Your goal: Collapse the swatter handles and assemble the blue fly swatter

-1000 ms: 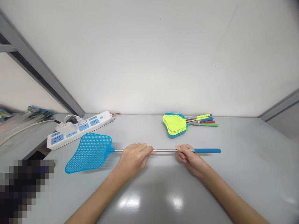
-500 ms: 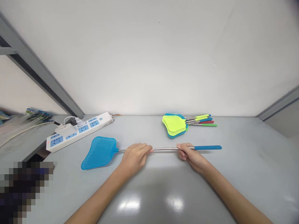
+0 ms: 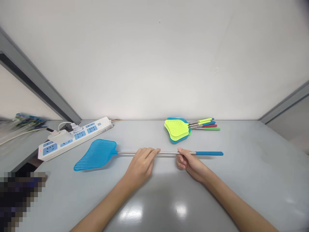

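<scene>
From where I stand, the person at the grey table has both bare hands on a blue fly swatter (image 3: pixel 97 155), which lies across the table with its mesh head to the left, just in front of a white power strip (image 3: pixel 74 138). The left hand (image 3: pixel 140 165) is closed, its fingers curled over the steel shaft (image 3: pixel 166 153) partway along. The right hand (image 3: pixel 191 165) also grips the shaft, thumb and fingers closed around it just short of the blue handle (image 3: pixel 209 153), with a stretch of bare steel showing between the two hands. The head looks flat on the tabletop (image 3: pixel 243 167), though I can't tell whether the shaft touches it. Further back, near the white wall (image 3: pixel 154 58), sits a stack of yellow-green and blue fly swatters (image 3: pixel 176 130), their green, red, blue and yellow handles pointing right. A white plug adapter (image 3: pixel 60 134) sits in the power strip, and a pixelated patch (image 3: pixel 19 199) covers the lower left corner.
</scene>
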Demonstrator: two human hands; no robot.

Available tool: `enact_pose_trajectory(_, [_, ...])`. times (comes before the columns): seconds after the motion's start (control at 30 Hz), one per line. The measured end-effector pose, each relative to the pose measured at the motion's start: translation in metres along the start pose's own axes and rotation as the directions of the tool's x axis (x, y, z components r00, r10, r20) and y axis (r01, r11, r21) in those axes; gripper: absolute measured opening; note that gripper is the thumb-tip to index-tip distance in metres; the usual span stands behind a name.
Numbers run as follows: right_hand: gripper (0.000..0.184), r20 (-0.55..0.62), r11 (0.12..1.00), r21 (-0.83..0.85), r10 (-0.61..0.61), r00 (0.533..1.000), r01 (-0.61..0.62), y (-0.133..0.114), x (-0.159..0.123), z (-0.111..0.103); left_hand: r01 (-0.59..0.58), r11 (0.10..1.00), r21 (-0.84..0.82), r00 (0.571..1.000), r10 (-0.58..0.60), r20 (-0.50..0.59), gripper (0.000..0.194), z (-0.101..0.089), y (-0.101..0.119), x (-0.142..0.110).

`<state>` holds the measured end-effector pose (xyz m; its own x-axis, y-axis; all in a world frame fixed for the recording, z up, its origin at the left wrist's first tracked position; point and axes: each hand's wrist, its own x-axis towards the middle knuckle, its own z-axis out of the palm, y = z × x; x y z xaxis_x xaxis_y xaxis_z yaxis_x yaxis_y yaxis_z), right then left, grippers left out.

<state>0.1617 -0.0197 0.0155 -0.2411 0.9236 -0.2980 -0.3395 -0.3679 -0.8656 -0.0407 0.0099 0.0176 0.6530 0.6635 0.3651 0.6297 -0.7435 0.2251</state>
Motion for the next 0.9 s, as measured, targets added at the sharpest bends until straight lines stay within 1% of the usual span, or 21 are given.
enact_pose_trajectory(0.17, [0.039,0.091,0.999,0.037,0.018,0.996,-0.021,0.005,-0.002,0.005,0.053,0.996,0.071,0.998,-0.050,-0.035,0.022,-0.002,0.006,0.001])
enact_pose_trajectory(0.27, [0.039,0.128,0.999,0.011,0.043,0.991,-0.045,0.007,-0.002,0.004,0.070,0.986,0.151,0.995,-0.059,-0.077,0.022,0.000,0.008,0.000])
enact_pose_trajectory(0.33, [0.038,0.140,0.998,-0.011,0.061,0.988,-0.060,0.007,-0.001,0.003,0.060,0.979,0.195,0.995,-0.043,-0.089,0.023,0.001,0.009,-0.001])
enact_pose_trajectory(0.47, [0.036,0.098,0.999,0.000,0.045,0.994,-0.046,0.006,0.001,0.001,0.026,0.960,0.277,0.996,-0.003,-0.084,0.028,-0.001,0.010,0.000])
enact_pose_trajectory(0.6, [0.038,0.065,0.999,-0.045,0.008,0.998,-0.005,0.000,-0.001,-0.001,0.007,0.936,0.352,0.992,0.039,-0.121,0.029,-0.006,0.012,0.004])
enact_pose_trajectory(0.73, [0.039,0.086,0.991,-0.123,-0.032,0.996,0.043,-0.007,-0.004,-0.001,-0.018,0.931,0.363,0.991,0.063,-0.114,0.026,-0.011,0.011,0.005])
enact_pose_trajectory(0.9, [0.037,0.087,0.984,-0.165,-0.058,0.995,0.071,-0.012,-0.005,-0.004,-0.020,0.939,0.342,0.995,0.051,-0.082,0.025,-0.016,0.004,0.004])
